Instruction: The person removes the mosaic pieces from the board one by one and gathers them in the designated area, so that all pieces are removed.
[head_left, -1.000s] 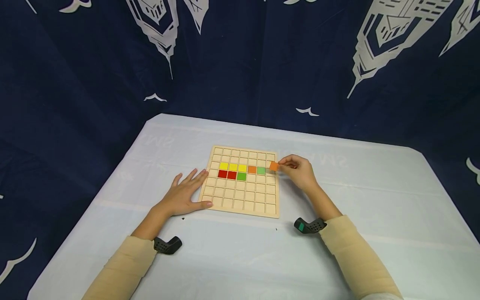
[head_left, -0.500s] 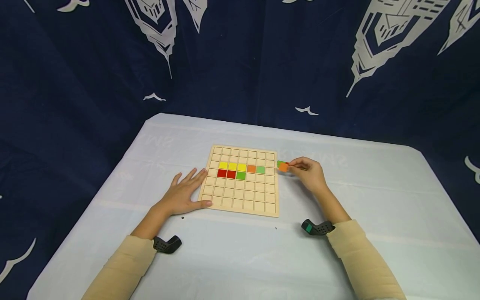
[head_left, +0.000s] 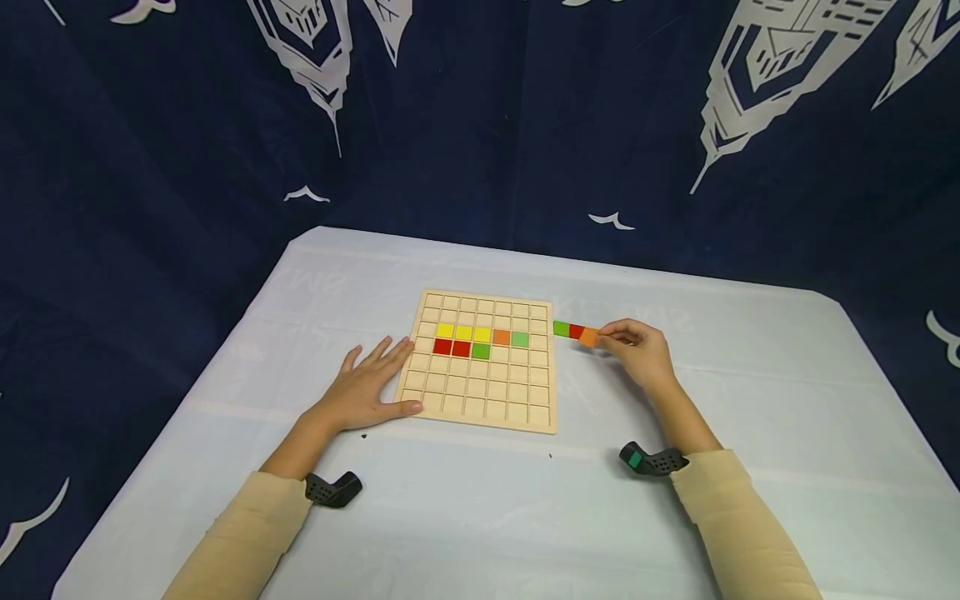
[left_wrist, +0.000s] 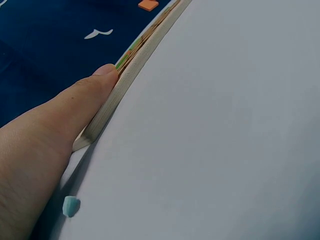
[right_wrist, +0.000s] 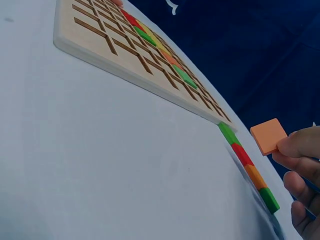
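The right hand (head_left: 637,346) has thumb and fingertips closed on the edge of one orange tile (right_wrist: 268,136), the other fingers loosely curled. The tile is held tilted, above and apart from a row of four loose tiles (right_wrist: 242,155) coloured green, red, orange, green, lying on the white counter (head_left: 465,517) just beside the right edge of the gridded board (head_left: 465,392). Whether that row touches the board I cannot confirm.

The left hand (head_left: 365,393) grasps nothing; its fingers are spread at the board's left edge, thumb resting on the near corner, apparently as a steady.

Noted on the board: three yellow tiles (head_left: 464,333), an orange one and a pale green one in a line; two red tiles (head_left: 452,347) and a green one in the line nearer the person.

Finding: the step in hand seems to be shifting this single tile between board and row, direction undetermined. In my judgement the next move calls for a firm pinch, a levelled tile and a release that leaves its neighbours undisturbed.
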